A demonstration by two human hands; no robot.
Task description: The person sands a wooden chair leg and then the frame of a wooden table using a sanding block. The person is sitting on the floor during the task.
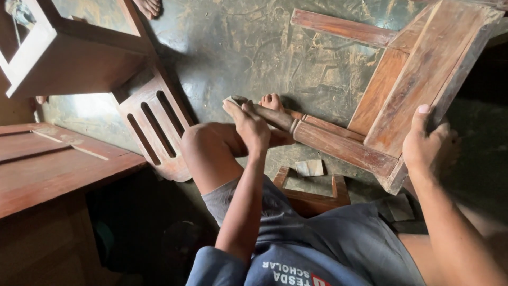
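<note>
Seated person, head view looking down over knees to a dusty green floor (254,47).

Main thing: a wooden chair frame (418,79), lying tipped on the floor at centre-right, reddish-brown, finish worn pale in patches. One leg (328,140) runs low and leftward across the person's lap area.

Left hand (248,124): fingers flat and close together, pressed down on the far end of that leg. A small pale piece, likely sandpaper (231,100), shows at the fingertips, between them and the wood; view is too tight to be sure of the material. Hand is closed over it rather than spread.

Right hand (426,145): wrapped around the edge of the frame's broad flat rail, thumb up on the top face, the other fingers curled behind and out of sight. Firm grip on the wood.

The leg lies under the left fingers, touching them; the rail sits in the crook of the right thumb. The two hands are well apart, at opposite ends of the frame.

Around: the person's bare foot (271,101) just beside the left hand, against the leg. A folded pale scrap (309,168) lies on the floor below the leg, near a small wooden piece (312,196). A slatted chair back (156,130) and a wooden table (63,159) stand at left.
</note>
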